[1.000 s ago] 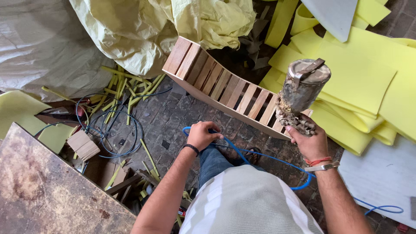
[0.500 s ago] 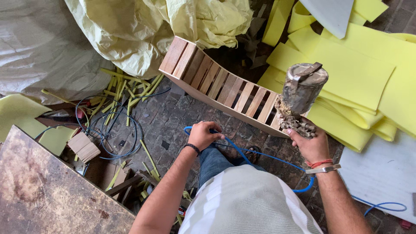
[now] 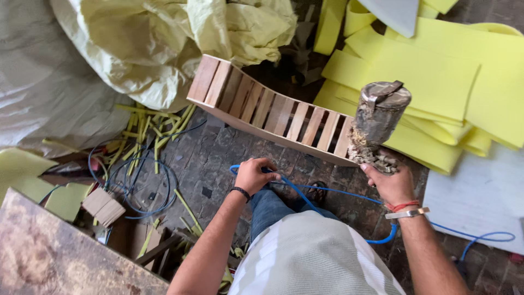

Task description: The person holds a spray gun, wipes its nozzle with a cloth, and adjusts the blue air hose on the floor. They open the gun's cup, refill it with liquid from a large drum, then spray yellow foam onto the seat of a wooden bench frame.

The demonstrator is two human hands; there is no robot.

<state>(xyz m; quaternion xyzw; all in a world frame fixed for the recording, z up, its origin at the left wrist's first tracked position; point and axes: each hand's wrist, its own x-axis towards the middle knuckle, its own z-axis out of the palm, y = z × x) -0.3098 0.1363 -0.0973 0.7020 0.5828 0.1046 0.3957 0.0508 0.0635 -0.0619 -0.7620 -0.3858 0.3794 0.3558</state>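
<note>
1. Right hand [image 3: 392,183]: raised, fingers wrapped round the handle of a grimy metal spray gun [image 3: 378,121] held upright, its cup just in front of the slatted frame's near end.
2. Left hand [image 3: 254,175]: lowered beside the knee, fingers curled round a blue hose [image 3: 305,198] that runs across the lap.
3. Curved wooden slatted frame [image 3: 273,112]: lies on the brick floor [image 3: 218,153] ahead of both hands, a strip of bare paving between.
4. Right side: yellow foam sheets [image 3: 436,76] crowd the frame's far end.
5. Left side: crumpled yellow cloth [image 3: 164,38], scattered foam offcuts [image 3: 147,131], coiled cable [image 3: 136,186], small wood block [image 3: 103,206].
6. Near left corner: worn tabletop [image 3: 49,257].
</note>
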